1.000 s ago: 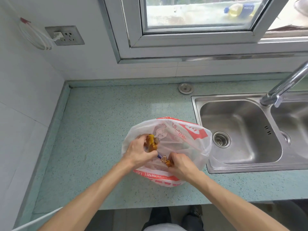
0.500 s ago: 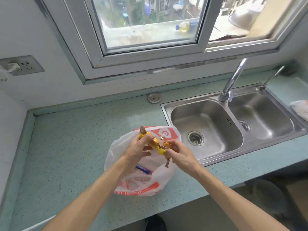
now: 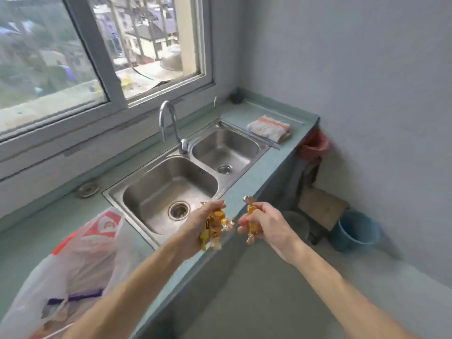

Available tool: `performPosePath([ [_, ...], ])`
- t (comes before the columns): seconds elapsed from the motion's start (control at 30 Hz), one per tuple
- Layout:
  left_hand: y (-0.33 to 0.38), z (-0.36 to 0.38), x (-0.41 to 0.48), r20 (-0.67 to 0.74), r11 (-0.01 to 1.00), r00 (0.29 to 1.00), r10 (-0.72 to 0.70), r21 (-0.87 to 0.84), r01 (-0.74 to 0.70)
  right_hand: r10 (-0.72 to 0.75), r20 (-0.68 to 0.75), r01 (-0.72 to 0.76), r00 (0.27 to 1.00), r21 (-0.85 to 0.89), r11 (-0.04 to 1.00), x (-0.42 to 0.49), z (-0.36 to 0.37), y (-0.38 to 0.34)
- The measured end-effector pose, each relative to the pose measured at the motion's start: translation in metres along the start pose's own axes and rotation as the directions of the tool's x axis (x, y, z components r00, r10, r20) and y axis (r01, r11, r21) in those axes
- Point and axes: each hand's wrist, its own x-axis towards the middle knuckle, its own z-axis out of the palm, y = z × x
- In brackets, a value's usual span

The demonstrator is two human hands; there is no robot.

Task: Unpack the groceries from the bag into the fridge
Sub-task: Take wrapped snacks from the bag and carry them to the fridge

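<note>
My left hand [image 3: 195,226] grips a bunch of yellow-wrapped candies [image 3: 213,225] over the front edge of the counter, by the sink. My right hand [image 3: 263,225] holds a single yellow-wrapped candy [image 3: 252,221] upright, just past the counter edge above the floor. The two hands are a little apart. The white plastic grocery bag [image 3: 80,265] with red print lies on the counter at the lower left, behind my left forearm, and a purple item shows through it. No fridge is in view.
A steel double sink [image 3: 168,189] with a curved faucet [image 3: 168,123] fills the counter's middle. A folded cloth [image 3: 269,128] lies at the far right end. On the floor to the right stand a blue bucket [image 3: 354,231], a wooden stool [image 3: 322,206] and a red basin [image 3: 313,145].
Both hands lifted the candies out of the bag and moved right, off the counter edge. They have drawn apart. My view swung right, from the bag to the sink and corner.
</note>
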Motion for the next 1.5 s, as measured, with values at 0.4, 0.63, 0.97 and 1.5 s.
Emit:
performPosePath([
  [0.4,-0.126,0.329,-0.012,0.415,0.953,0.883,-0.219,0.283,0.103,0.028,-0.508,0.14,0.861,0.29,0.947,-0.224,-0.29,0.06],
  [0.63,-0.197,0.484,-0.024,0.525,0.825,0.752,-0.4,0.563,0.046,0.104,-0.748,0.293,0.656,0.379,0.878,-0.33,-0.399,0.095],
  [0.97,-0.301,0.714,-0.016,0.742,0.714,0.308,-0.595,0.664,-0.22,0.109,-0.953,0.084,0.283,0.138,0.987,-0.416,-0.537,0.108],
  [1.5,-0.433,1.009,-0.11,0.643,0.621,-0.176,-0.745,0.573,-0.535,0.21,-0.959,0.107,-0.19,0.192,0.976,-0.597,-0.717,0.119],
])
